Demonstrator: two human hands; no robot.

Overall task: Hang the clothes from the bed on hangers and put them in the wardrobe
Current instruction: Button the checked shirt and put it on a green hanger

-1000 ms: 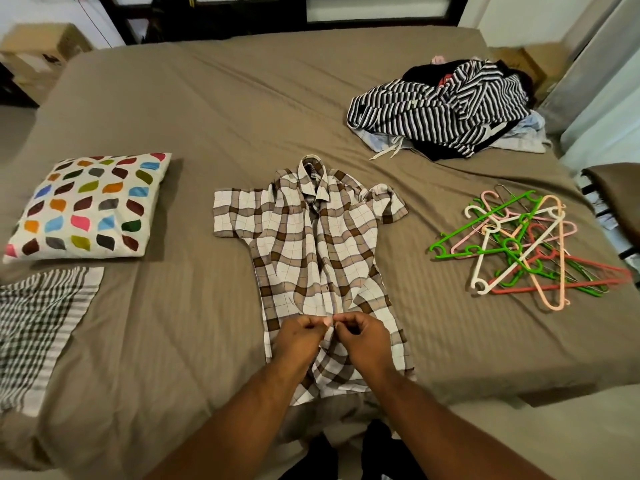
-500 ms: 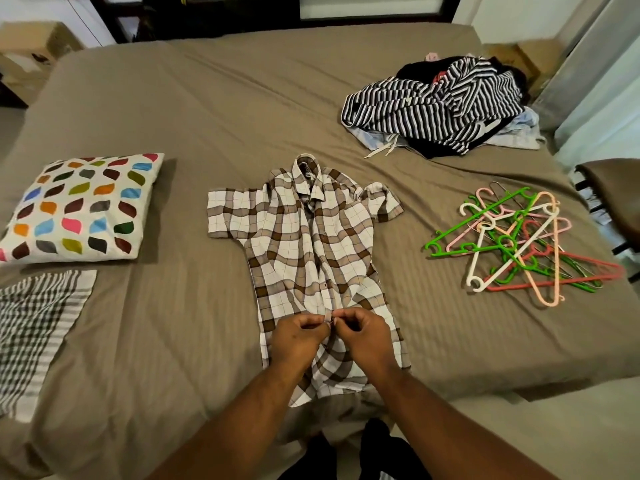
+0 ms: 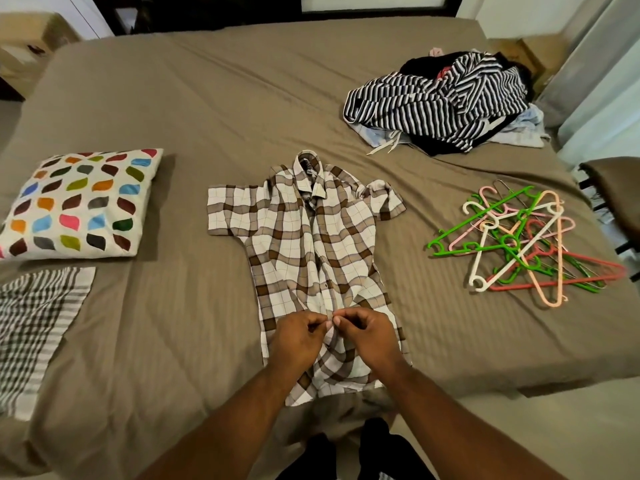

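Shirt (image 3: 311,251): checked, short-sleeved. It lies flat on the bed (image 3: 207,98), midway between the side edges, with the collar toward the far edge and the hem at the near edge. The lower front is partly hidden by the hands and forearms.

Left hand (image 3: 298,337): on the shirt's lower front, fingers curled. The grip pinches one side of the front opening.

Right hand (image 3: 369,332): fingertips meet the left's. The grip pinches the other side of the opening. Whether a button sits between the fingertips is too small to tell.

Hangers (image 3: 519,240): a tangled plastic heap of green, pink, white, red and peach, near the right edge and well apart from the shirt. The count cannot be made out.

Clothes pile (image 3: 443,102): at the far right corner. A striped garment on top hides most of the dark and pale pieces beneath.

Pillow (image 3: 79,202): patterned, at the left edge, its corner cut off by the frame.

Cloth (image 3: 34,327): checked, at the near left corner, cut off at the left.
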